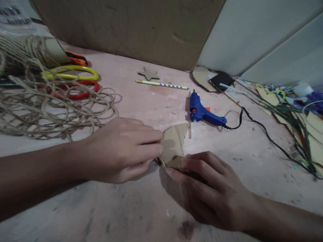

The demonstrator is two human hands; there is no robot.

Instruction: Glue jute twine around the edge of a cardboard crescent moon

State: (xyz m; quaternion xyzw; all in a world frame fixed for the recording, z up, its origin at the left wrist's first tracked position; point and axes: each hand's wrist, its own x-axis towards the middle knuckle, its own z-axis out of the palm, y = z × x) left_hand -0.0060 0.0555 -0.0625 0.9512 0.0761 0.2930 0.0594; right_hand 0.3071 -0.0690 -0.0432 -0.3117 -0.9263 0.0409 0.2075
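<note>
1. Far L, top: clear plastic container [16, 18] w/ dark lettering, partly cut off; contents can't be made out.
2. Below it, twine [21, 52] wound round a cardbd tube [56, 52]; loose loops spill fwd over/around yellow handle [75, 68] & red handle [87, 90].
3. L hand [123, 151]: grip closed on L edge of the cardbd piece [174, 143].
4. Said piece: center, btw hands, low over table. Tan, flat, curved upper L edge, pointed upper R corner; corrugation shows lower L.
5. R hand [212, 188]: grip pinched on its lower R edge, thumb nearest viewer.
6. Table [121, 208]: pale pink, scuffed, dark smudges. Bears, L to R: cardbd star [150, 73], spotted pencil [163, 84], blue glue gun [202, 109] w/ clear stick, mixed scraps [315, 134].
7. Room: big cardbd sheet [136, 30] upright at back; pale wall [252, 30] R.
</note>
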